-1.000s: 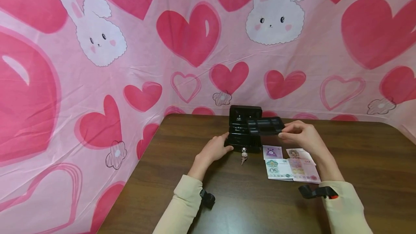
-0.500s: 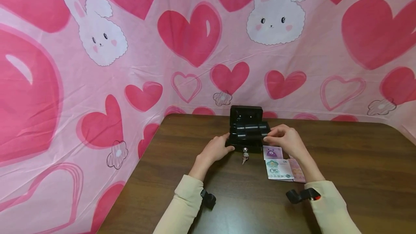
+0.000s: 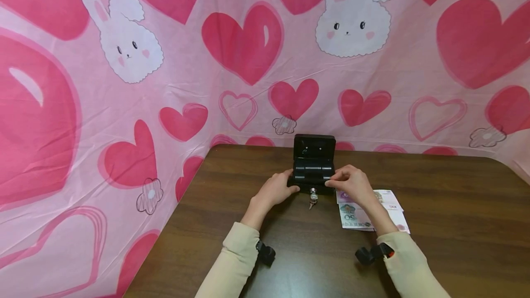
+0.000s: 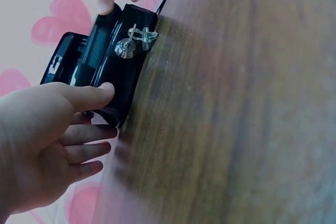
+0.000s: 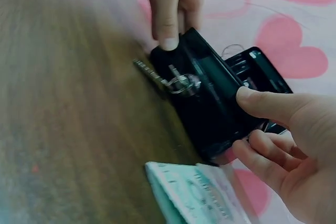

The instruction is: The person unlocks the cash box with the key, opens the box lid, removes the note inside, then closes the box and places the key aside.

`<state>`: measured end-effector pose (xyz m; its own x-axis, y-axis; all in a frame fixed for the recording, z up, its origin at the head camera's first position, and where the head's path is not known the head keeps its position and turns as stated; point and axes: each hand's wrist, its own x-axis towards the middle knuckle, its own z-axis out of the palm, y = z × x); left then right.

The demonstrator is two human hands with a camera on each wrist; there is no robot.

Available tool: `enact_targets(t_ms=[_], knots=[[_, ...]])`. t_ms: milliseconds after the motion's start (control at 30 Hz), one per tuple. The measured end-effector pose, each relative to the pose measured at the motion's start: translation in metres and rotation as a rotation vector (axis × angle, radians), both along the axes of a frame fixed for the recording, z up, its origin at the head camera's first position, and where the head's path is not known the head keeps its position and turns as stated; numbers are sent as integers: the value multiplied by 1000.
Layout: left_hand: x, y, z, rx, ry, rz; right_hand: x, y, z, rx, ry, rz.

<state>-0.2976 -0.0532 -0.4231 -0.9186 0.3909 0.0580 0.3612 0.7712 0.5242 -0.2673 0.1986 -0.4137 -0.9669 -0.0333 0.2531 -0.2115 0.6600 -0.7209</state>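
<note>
A small black cash box (image 3: 314, 142) stands at the back of the table with its lid raised. Inside it sits a black coin tray (image 3: 313, 172), its compartments seen from above. My left hand (image 3: 274, 191) holds the box's left side, thumb on the front top edge in the left wrist view. At the tray's right end, my right hand (image 3: 354, 186) pinches the edge between thumb and fingers; the thumb (image 5: 257, 102) shows in the right wrist view. Keys (image 3: 312, 202) hang from the front lock (image 4: 125, 49). How fully the tray is seated, I cannot tell.
Several banknotes lie to the right of the box, partly under my right forearm; a green 50 note (image 3: 354, 217) is among them. The brown wooden table (image 3: 207, 224) meets a pink heart-patterned cloth (image 3: 244, 49) at the back and left.
My right hand has carried the coin tray leftward and down, from above the box's right side into the box. My left hand has stayed on the box's left side.
</note>
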Motion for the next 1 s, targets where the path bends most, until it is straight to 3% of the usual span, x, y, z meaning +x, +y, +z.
enact_targets(t_ms=[367,700,800,1000], knots=[[-1,2,-1,-1,-12,23,-2,-3,-2,208,80,16],[-1,2,1,5,-14,25,1,-3,9,415,0,33],[-2,1,3,2,-26,18,2,0,12,393,-20,37],[-4,-6,7,59,-52,1,2,11,15,250,-9,10]])
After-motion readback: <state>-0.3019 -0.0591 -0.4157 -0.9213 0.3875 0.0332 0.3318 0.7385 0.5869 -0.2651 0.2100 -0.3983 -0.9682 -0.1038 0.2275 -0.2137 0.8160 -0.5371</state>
